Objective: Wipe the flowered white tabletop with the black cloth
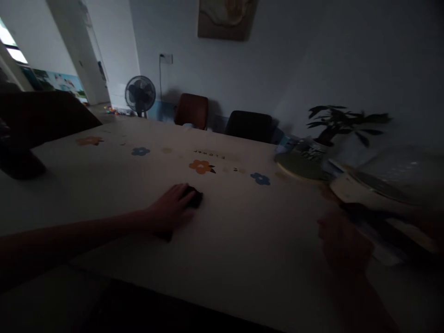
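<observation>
Head view: the left hand (pixel 169 208) is closed over a dark object (pixel 196 200) on the table (pixel 243 236), just this side of the orange flower (pixel 201 167), fingers gripping from above, presumably to steady it flat. Well right of that flower, the right hand (pixel 343 243) hovers by the pot (pixel 364 187); blur hides whether its fingers hold anything.
</observation>
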{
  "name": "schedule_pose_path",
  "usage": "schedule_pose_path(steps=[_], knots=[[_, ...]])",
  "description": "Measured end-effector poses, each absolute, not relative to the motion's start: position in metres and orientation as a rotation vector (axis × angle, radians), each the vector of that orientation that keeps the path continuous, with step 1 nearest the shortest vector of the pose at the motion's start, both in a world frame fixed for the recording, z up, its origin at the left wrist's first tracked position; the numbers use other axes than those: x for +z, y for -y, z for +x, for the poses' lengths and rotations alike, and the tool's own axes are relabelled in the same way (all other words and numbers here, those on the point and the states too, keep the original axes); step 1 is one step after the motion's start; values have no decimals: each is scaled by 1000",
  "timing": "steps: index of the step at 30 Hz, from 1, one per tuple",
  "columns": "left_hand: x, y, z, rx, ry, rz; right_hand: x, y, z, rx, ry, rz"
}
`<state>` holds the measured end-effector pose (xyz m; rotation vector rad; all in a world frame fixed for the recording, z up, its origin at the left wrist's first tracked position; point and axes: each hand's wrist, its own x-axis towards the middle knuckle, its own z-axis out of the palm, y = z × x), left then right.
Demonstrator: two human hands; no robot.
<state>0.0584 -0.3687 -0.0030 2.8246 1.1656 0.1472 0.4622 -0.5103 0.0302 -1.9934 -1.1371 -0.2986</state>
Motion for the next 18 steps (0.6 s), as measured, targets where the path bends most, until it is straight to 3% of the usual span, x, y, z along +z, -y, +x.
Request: schedule_pose_path(steps=[10,15,18], knots=[[-4,433,296,472,-144,3027,42,511,460,-304,1054,-1984],[5,416,334,303,-161,2958,42,515,469,-348,968,-2004],[7,393,335,314,-399,2827,42,515,467,-374,992,-1955]])
